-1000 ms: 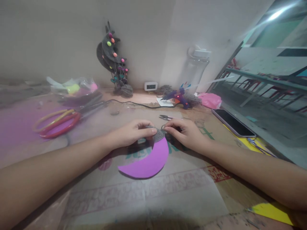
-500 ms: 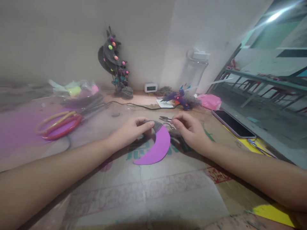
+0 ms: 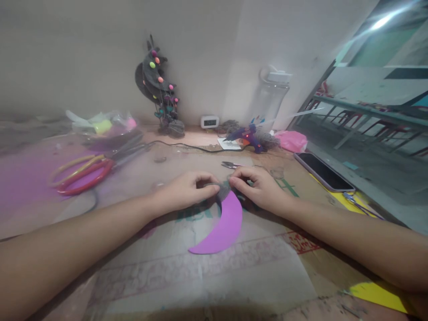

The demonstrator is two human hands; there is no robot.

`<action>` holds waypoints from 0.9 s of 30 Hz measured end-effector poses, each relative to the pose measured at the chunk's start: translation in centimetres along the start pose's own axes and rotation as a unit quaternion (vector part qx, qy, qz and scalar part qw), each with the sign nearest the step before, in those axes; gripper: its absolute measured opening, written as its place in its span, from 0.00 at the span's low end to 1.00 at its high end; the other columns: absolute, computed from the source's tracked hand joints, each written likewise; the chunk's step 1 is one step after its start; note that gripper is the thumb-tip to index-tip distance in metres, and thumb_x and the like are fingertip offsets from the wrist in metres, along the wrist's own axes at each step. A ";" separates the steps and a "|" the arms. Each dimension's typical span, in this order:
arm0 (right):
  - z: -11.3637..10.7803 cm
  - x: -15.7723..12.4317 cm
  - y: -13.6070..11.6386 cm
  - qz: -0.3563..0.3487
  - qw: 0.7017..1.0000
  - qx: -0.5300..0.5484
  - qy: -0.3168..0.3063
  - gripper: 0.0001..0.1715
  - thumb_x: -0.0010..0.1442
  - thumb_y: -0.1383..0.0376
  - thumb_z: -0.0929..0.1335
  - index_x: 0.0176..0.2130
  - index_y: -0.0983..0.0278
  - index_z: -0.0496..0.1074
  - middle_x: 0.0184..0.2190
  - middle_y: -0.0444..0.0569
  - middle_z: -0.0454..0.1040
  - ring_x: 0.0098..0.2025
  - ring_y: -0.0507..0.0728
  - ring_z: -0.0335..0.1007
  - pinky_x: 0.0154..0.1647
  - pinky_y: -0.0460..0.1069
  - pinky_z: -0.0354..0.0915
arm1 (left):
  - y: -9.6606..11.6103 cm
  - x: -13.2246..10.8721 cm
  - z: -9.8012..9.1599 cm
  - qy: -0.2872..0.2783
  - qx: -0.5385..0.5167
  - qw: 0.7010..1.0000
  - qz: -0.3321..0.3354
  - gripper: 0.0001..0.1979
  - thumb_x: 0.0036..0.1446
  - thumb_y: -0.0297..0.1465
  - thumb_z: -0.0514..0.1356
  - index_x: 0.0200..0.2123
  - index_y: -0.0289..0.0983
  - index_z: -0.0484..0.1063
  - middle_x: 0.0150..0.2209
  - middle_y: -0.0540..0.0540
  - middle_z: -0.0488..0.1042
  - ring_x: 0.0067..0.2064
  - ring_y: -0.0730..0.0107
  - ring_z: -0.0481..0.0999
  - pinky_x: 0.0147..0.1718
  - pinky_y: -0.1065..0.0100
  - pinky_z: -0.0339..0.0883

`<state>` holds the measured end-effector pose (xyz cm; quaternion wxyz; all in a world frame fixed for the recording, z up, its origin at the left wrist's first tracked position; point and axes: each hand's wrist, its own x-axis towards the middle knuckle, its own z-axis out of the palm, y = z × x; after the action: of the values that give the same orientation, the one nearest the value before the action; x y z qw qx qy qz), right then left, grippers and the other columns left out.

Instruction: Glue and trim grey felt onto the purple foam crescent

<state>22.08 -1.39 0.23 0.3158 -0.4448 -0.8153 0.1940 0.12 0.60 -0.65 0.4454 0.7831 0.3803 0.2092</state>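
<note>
A purple foam crescent has its upper end wrapped in grey yarn; its bare tip points down and left over the cardboard. My left hand pinches the wrapped end between thumb and fingers. Close to the crescent's right edge, my right hand is closed with thumb and fingertips together on the yarn strand, which is mostly hidden there. Just beyond my right fingers lie small thread snips.
Scissors lie at left beside a plastic bag. Along the back are a decorated grey crescent, a small clock, a glue gun, a bottle and a pink bag. A phone lies at right.
Both hands and the crescent have moved down, toward me. My right hand has come left, from apart at the right to close against the wrapped end.
</note>
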 end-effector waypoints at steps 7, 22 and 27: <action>0.0 -0.4 0.3 0.067 0.993 0.081 0.057 0.22 0.64 0.51 0.62 0.26 0.63 0.63 0.20 0.40 0.63 0.23 0.49 0.61 0.25 0.45 0.56 | -0.2 0.2 0.0 0.054 -0.077 0.995 -0.017 0.15 0.60 0.44 0.56 0.34 0.37 0.69 0.29 0.49 0.76 0.29 0.70 0.72 0.25 0.72 0.60; 0.6 0.3 0.2 0.166 0.961 0.216 -0.053 0.14 0.54 0.55 0.69 0.34 0.64 0.73 0.20 0.39 0.66 0.20 0.48 0.58 0.21 0.45 0.55 | 0.1 0.0 0.1 0.091 -0.002 0.996 0.015 0.15 0.60 0.43 0.56 0.32 0.37 0.69 0.30 0.47 0.78 0.31 0.68 0.74 0.30 0.69 0.64; 0.6 0.4 0.1 0.156 0.969 0.183 -0.059 0.14 0.54 0.55 0.69 0.30 0.64 0.71 0.21 0.40 0.65 0.22 0.48 0.58 0.22 0.45 0.54 | 0.0 0.0 0.2 0.079 -0.004 0.997 0.014 0.15 0.61 0.43 0.55 0.32 0.37 0.69 0.29 0.47 0.78 0.30 0.69 0.73 0.28 0.70 0.63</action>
<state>21.57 -1.08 -0.14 0.3089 -0.4891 -0.7035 0.4129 0.26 0.43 -0.73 0.4140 0.7678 0.4025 0.2776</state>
